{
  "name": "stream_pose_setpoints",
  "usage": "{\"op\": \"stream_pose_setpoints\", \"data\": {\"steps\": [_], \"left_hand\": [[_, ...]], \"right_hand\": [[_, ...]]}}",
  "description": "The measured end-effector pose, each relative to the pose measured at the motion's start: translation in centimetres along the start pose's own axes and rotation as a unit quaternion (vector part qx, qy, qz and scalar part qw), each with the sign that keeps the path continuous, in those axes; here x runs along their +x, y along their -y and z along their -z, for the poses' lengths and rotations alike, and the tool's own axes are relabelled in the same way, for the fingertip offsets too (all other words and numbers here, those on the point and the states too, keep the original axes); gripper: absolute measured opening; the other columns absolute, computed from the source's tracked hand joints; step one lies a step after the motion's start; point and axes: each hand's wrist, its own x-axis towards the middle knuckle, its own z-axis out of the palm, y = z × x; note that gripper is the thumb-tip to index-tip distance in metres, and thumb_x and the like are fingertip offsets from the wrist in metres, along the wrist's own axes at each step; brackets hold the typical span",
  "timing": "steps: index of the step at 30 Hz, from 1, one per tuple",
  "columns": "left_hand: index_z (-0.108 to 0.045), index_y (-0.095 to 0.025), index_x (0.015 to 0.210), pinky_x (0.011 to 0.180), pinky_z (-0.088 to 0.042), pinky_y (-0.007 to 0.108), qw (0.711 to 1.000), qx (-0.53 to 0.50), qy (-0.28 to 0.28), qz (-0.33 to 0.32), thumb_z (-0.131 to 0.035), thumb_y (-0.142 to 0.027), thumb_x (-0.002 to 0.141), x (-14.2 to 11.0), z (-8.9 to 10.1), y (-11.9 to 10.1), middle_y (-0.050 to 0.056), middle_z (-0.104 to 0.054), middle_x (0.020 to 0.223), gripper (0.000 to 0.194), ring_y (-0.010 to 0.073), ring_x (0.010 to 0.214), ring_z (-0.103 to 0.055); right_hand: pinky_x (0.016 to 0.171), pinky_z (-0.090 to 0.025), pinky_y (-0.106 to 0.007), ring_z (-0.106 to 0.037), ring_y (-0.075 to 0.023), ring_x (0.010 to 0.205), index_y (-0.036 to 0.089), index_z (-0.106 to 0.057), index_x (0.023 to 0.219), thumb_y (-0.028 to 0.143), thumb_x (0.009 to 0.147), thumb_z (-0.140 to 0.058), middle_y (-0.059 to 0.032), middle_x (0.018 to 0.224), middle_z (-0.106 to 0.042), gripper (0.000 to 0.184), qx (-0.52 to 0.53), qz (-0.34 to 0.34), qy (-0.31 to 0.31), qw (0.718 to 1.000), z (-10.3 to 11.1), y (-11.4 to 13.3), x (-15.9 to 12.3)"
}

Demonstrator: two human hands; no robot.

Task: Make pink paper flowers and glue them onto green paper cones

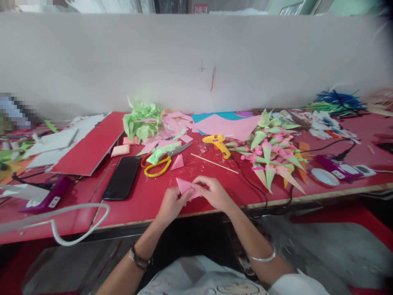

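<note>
Below the frame's centre, the left hand (171, 203) and right hand (214, 194) pinch pink paper (183, 185); aligned edges and even thumb pressure should give crisp folds.

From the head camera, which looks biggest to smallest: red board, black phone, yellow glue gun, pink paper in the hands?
1. Red board
2. Black phone
3. Unsure: yellow glue gun or pink paper; the left hand and right hand partly cover the paper.
</note>
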Motion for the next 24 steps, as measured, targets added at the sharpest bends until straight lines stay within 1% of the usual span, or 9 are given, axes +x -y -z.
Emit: {"op": "stream_pose_setpoints", "data": {"steps": [3,7,12,15,17,19,20,22,24], "left_hand": [[-0.053,-0.013,0.053,0.043,-0.031,0.018,1.000,-0.011,-0.003,0.010,-0.050,-0.042,0.075,-0.1,0.0,-0.2,-0.002,-0.047,0.042,0.037,0.0076,0.040,-0.042],[-0.055,-0.013,0.060,0.046,-0.032,0.018,1.000,-0.026,0.006,0.001,-0.045,-0.041,0.078,-0.4,0.5,-0.6,-0.004,-0.045,0.044,0.035,0.0073,0.043,-0.041],[-0.051,-0.014,0.055,0.046,-0.032,0.018,1.000,0.023,-0.010,-0.004,-0.045,-0.041,0.079,-0.7,0.8,-0.8,-0.004,-0.045,0.042,0.036,0.0074,0.042,-0.042],[-0.045,-0.015,0.048,0.044,-0.032,0.018,1.000,0.007,-0.007,0.017,-0.043,-0.043,0.079,-0.7,0.9,-0.8,-0.004,-0.043,0.038,0.041,0.0072,0.038,-0.041],[-0.042,-0.016,0.045,0.043,-0.031,0.018,0.999,-0.017,0.014,0.023,-0.042,-0.044,0.079,-0.6,1.2,-0.7,-0.004,-0.043,0.037,0.044,0.0070,0.037,-0.041],[-0.043,-0.016,0.045,0.042,-0.031,0.018,0.997,-0.039,0.054,0.024,-0.040,-0.046,0.079,-0.4,1.7,-0.5,-0.003,-0.044,0.038,0.045,0.0068,0.038,-0.041],[-0.043,-0.015,0.045,0.043,-0.031,0.018,0.995,-0.046,0.079,0.025,-0.040,-0.047,0.078,-0.3,2.0,-0.4,-0.003,-0.044,0.039,0.046,0.0065,0.038,-0.040],[-0.042,-0.015,0.046,0.043,-0.030,0.018,0.990,-0.055,0.126,0.027,-0.040,-0.050,0.078,-0.1,2.6,0.0,-0.004,-0.042,0.039,0.047,0.0058,0.038,-0.038],[-0.040,-0.015,0.047,0.043,-0.028,0.018,0.985,-0.058,0.161,0.026,-0.041,-0.051,0.078,-0.1,3.1,0.4,-0.005,-0.039,0.040,0.047,0.0051,0.039,-0.035]], "right_hand": [[0.051,-0.036,-0.020,-0.046,-0.0084,0.054,0.017,-0.052,0.071,0.029,0.081,-0.045,0.0033,0.061,-0.050,0.016,0.014,-0.007,-0.011,1.000,-0.3,0.1,-0.1],[0.046,-0.033,-0.019,-0.042,-0.0072,0.047,0.018,-0.048,0.071,0.030,0.081,-0.045,0.0057,0.053,-0.043,0.016,0.063,-0.029,-0.048,0.996,-0.7,-0.2,-0.3],[0.043,-0.030,-0.019,-0.037,-0.0063,0.042,0.018,-0.046,0.071,0.031,0.080,-0.045,0.0075,0.048,-0.038,0.016,0.108,-0.062,-0.053,0.991,-1.1,-0.7,-0.3],[0.041,-0.028,-0.019,-0.035,-0.0064,0.041,0.018,-0.046,0.072,0.031,0.081,-0.044,0.0076,0.048,-0.036,0.016,0.109,-0.057,-0.063,0.990,-1.4,-0.9,-0.4],[0.041,-0.029,-0.019,-0.036,-0.0066,0.041,0.019,-0.046,0.075,0.031,0.082,-0.043,0.0074,0.049,-0.036,0.015,0.104,-0.050,-0.063,0.991,-1.5,-0.9,-0.5],[0.046,-0.035,-0.019,-0.041,-0.0076,0.046,0.019,-0.047,0.085,0.029,0.082,-0.044,0.0063,0.055,-0.041,0.011,0.089,-0.026,-0.050,0.994,-1.2,-0.6,-0.8],[0.051,-0.039,-0.020,-0.046,-0.0085,0.052,0.020,-0.047,0.093,0.028,0.081,-0.047,0.0049,0.061,-0.045,0.014,0.076,-0.004,-0.035,0.996,-0.9,-0.4,-1.0],[0.069,-0.043,-0.025,-0.053,-0.0120,0.073,0.021,-0.043,0.108,0.024,0.076,-0.054,0.0001,0.081,-0.053,0.033,0.036,0.052,0.023,0.998,-0.2,0.2,-1.3],[0.082,-0.041,-0.029,-0.052,-0.0157,0.091,0.022,-0.045,0.110,0.025,0.071,-0.061,-0.0038,0.099,-0.053,0.042,-0.019,0.088,0.088,0.992,0.4,0.7,-1.6]]}}
